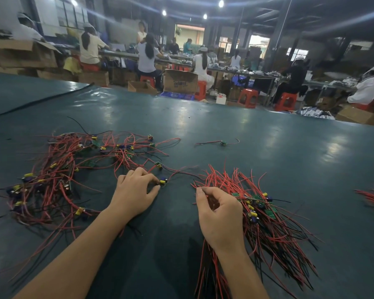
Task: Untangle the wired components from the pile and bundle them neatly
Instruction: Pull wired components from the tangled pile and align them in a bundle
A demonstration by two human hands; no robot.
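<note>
The left hand (134, 190) pinches a small green board with a yellow capacitor (162, 181) beside the tangled pile of limp red and black wires (63, 169) on the dark green surface (225, 117). The right hand (219, 214) seems to pinch wire ends of the sorted bundle (259, 214). The parts look light and snag-prone, so hold them by the boards.

No text is legible; blue print on the cardboard box (180, 82) is too blurred

The table (203, 117) had a smooth, dark green covering with a glossy, reflective sheen. The wires (222, 182) wore smooth red and black plastic sheathing. The boxes (180, 81) were matt brown cardboard, and the stools (248, 97) glossy red plastic.
</note>
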